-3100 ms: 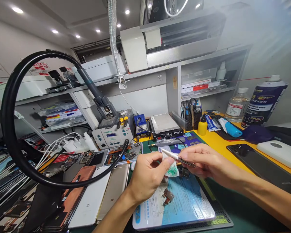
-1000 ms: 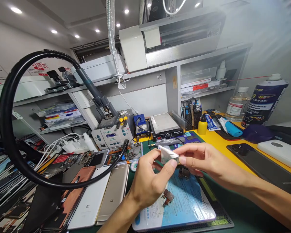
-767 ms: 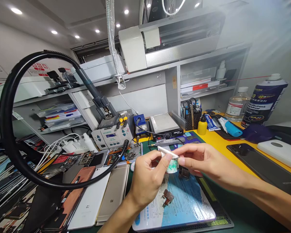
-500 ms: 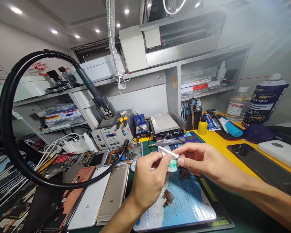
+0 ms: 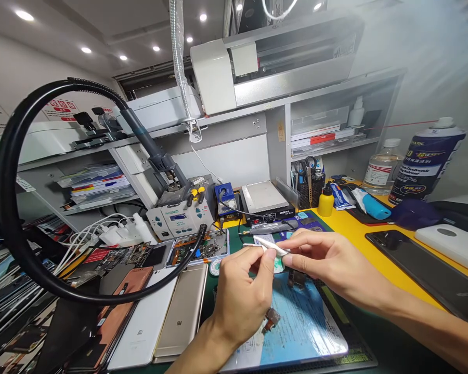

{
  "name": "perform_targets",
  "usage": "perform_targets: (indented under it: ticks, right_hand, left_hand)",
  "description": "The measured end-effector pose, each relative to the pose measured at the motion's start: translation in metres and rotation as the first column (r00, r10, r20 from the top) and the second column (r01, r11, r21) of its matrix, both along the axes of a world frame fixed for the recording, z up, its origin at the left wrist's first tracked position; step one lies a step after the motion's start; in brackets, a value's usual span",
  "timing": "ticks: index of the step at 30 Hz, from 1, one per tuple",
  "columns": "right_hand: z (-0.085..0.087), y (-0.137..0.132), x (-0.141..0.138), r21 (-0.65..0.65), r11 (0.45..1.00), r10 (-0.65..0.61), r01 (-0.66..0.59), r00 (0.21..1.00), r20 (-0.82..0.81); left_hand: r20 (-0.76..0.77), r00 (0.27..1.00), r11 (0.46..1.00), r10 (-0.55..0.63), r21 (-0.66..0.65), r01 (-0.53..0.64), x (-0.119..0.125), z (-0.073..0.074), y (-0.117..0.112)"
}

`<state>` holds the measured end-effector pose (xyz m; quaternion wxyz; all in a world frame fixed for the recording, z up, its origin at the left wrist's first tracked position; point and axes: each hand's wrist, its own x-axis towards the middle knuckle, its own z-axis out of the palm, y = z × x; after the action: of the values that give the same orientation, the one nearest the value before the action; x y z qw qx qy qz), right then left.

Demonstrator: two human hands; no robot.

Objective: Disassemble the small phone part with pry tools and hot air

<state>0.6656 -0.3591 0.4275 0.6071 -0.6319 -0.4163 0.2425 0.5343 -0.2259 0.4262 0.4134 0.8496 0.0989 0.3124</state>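
Over a blue-and-white pad (image 5: pixel 312 337), in the head view, I see the left hand (image 5: pixel 245 293) pinching a folded white wipe (image 5: pixel 271 245) with green marks. The right hand (image 5: pixel 329 258) pinches its other end between thumb and fingers; whether anything else sits in that grip, I can't tell. A brown part (image 5: pixel 272 319) lies on the pad, beyond the left wrist.

A phone-repair workshop, judging by its bench (image 5: pixel 361 234): a white Mi phone (image 5: pixel 140 322) and gold Mi phone (image 5: pixel 181 311) lie near bare circuit boards (image 5: pixel 138 254), a can of electronics cleaner (image 5: pixel 425 166) (red straw (image 5: pixel 405 124) fitted) stands right, and the grey unit (image 5: pixel 179 224) behind is probably a rework station.
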Motion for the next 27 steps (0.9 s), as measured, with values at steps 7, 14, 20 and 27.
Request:
perform_targets:
  ticks: [7,14,20,27]
  right_hand:
    - [-0.0006,-0.0001,-0.0015,0.017,0.999,-0.033,0.032,0.999,0.02]
    - [-0.0012,-0.0008,-0.0047,0.047,0.997,-0.062,0.059,0.996,0.06]
    - [0.0038,-0.0026,-0.006,0.042,0.999,0.022,-0.02,0.999,-0.042]
    - [0.0065,-0.0048,0.0018,-0.104,0.978,0.168,-0.183,0.976,-0.136]
  left_hand:
    - [-0.005,1.0,0.999,-0.021,-0.036,0.021,-0.0006,-0.0011,-0.0005]
    - [0.011,0.999,0.983,-0.047,-0.178,0.048,0.0008,-0.0002,-0.0023]
    - [-0.007,0.995,0.966,-0.104,-0.238,0.099,0.0024,0.0041,0.0018]
    - [-0.021,0.987,0.957,-0.159,-0.248,0.149,-0.0006,0.0022,0.0054]
